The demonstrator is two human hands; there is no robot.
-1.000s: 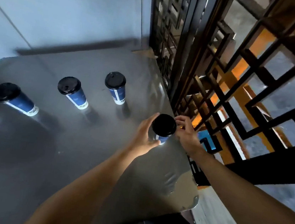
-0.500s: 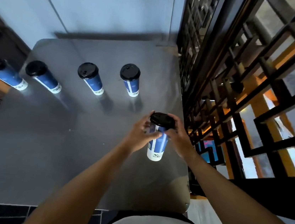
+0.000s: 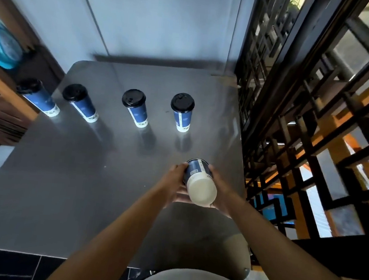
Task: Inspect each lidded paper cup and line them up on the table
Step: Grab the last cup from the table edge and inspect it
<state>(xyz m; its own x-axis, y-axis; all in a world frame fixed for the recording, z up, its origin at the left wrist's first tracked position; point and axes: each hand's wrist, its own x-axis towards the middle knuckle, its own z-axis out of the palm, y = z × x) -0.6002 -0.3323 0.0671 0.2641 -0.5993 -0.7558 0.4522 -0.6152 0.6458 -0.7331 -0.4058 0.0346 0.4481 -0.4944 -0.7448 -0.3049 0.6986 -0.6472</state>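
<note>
Grey table (image 3: 62, 183) | four cups (image 3: 181, 111) standing | fifth cup (image 3: 199, 183) in both hands

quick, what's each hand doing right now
Left hand: closed round the tipped paper cup, gripping its left side.
Right hand: closed on the same cup, gripping its right side.

The table (image 3: 103, 188) looks like smooth brushed metal with a dull sheen; the paper cups (image 3: 182, 118) wear matt black plastic lids (image 3: 182, 103).
</note>
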